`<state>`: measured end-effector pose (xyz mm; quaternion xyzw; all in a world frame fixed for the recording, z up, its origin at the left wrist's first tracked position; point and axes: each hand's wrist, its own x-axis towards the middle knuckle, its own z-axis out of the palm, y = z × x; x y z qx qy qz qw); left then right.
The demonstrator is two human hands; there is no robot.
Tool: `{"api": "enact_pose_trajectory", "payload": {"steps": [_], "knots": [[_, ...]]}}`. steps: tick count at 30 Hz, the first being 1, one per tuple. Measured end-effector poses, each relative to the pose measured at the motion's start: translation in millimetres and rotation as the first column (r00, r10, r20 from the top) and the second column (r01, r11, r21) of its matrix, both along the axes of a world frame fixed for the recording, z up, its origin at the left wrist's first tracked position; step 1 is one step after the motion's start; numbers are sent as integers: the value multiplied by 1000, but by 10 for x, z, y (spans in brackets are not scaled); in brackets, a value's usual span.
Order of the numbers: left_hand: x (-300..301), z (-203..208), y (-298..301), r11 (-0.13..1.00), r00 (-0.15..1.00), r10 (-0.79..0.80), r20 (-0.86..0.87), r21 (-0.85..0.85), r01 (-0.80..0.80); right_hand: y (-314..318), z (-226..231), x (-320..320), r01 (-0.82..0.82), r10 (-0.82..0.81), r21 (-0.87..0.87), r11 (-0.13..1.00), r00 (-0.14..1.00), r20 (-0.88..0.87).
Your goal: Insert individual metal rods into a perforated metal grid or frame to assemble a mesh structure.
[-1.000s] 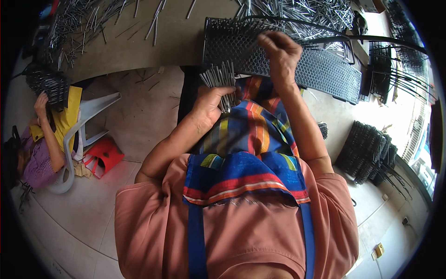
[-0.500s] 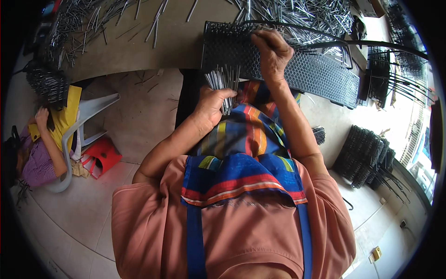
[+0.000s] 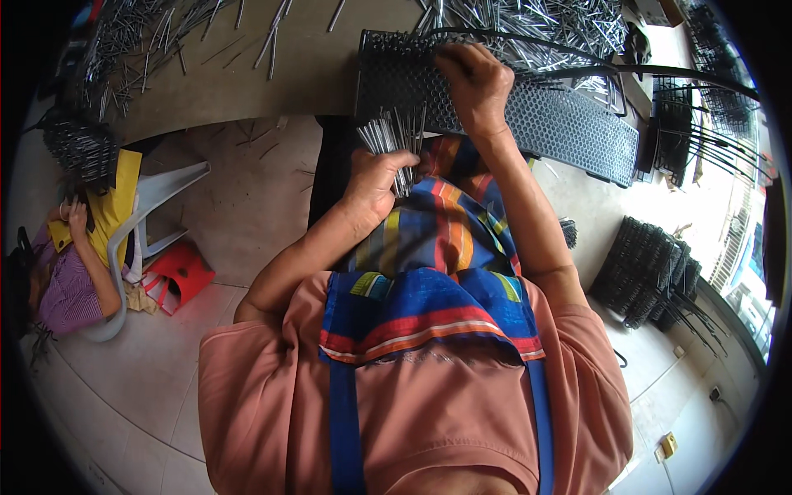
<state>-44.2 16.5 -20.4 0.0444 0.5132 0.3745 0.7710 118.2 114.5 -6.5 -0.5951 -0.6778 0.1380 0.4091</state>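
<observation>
My left hand (image 3: 381, 175) is closed round a bundle of thin metal rods (image 3: 382, 136), their ends fanning out above the thumb. Just beyond and to the right lies a long dark tray with a honeycomb of holes (image 3: 569, 132). Over its far left part is my right hand (image 3: 477, 82), fingers curled together in a pinch; whatever they hold is too small or hidden to make out. Dark rod ends (image 3: 396, 45) stand close together along the tray's far left edge. A black curved bar (image 3: 561, 73) runs behind the right hand.
Loose metal rods (image 3: 528, 25) lie heaped on the brown table (image 3: 322, 62), with more at its left. Stacked black racks (image 3: 648, 272) stand on the floor at right. At left, a person in a purple striped sleeve (image 3: 78, 285) sits near a grey chair (image 3: 124, 272) and red bag (image 3: 179, 276).
My right hand has shifted slightly left and up over the tray. The left hand stays nearly in place with the rods. At far left, the other person's hand has moved a little.
</observation>
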Motion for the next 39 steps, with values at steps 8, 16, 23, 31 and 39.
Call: {"api": "enact_pose_trajectory", "payload": {"steps": [8, 16, 23, 31, 39], "knots": [[50, 182, 38, 994, 999, 1, 53, 108, -6, -390, 142, 69, -310, -104, -707, 636, 873, -476], [46, -2, -69, 998, 999, -18, -32, 60, 20, -134, 31, 226, 110, -159, -116, 987, 735, -659], [57, 5, -8, 995, 997, -64, -36, 76, 66, -121, -68, 226, 49, -28, 33, 998, 886, -462], [89, -9, -7, 976, 983, -129, -127, 160, 149, -48, -25, 106, 109, -107, 3, 994, 978, -180], [78, 7, 21, 987, 994, -56, -96, 147, 70, -17, 118, 131, 25, -30, 33, 999, 984, 174]]}}
